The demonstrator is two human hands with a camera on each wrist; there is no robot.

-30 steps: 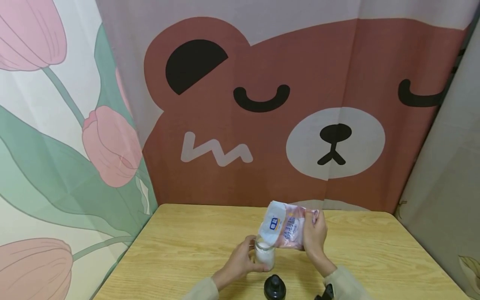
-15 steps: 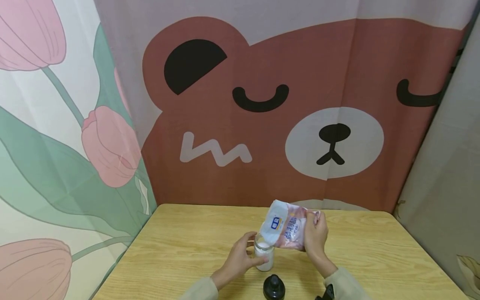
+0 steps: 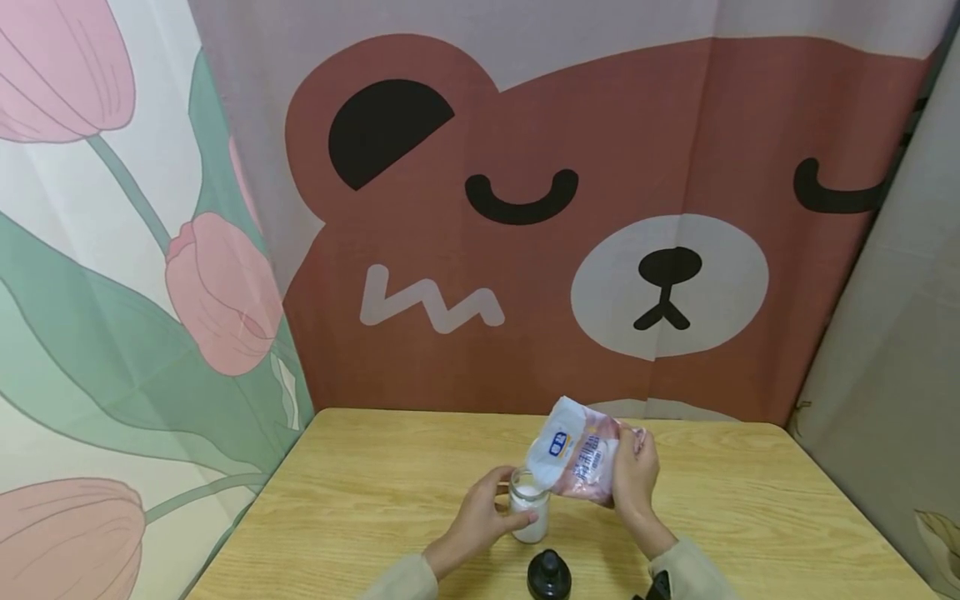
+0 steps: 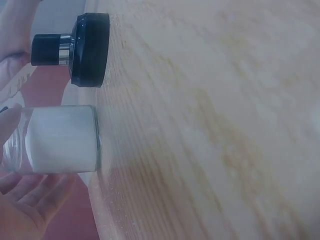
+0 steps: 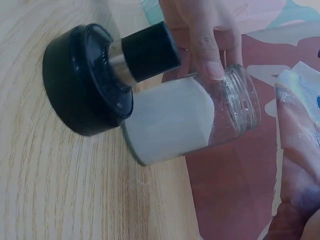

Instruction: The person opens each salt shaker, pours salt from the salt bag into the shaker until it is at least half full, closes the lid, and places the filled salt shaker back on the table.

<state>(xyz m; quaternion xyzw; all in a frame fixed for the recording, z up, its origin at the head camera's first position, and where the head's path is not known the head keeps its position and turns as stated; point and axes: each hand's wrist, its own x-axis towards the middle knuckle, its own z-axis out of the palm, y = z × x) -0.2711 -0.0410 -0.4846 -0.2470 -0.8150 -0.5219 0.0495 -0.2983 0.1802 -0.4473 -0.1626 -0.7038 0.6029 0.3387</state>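
Observation:
A clear glass jar (image 3: pixel 529 510), mostly filled with white powder, stands uncapped on the table. My left hand (image 3: pixel 477 518) holds it, thumb on the near side and fingers round the back. In the left wrist view, the powder in the jar (image 4: pixel 62 140) reaches near the neck. My right hand (image 3: pixel 634 475) grips a pink and white plastic bag (image 3: pixel 581 454) by its right end. The bag tilts left, its white open end beside the jar's rim. In the right wrist view, the bag (image 5: pixel 300 115) appears at the right edge, apart from the jar's threaded mouth (image 5: pixel 241 100).
A black lid with a raised knob (image 3: pixel 549 575) sits on the table in front of the jar. The wood-grain table (image 3: pixel 375 467) reaches back to a bear-print curtain (image 3: pixel 420 367). A tulip-print curtain (image 3: pixel 97 333) hangs on the left.
The bag has shifted slightly right and up, its open end drawing back from over the jar's mouth. My left thumb sits a little higher on the jar than a second ago.

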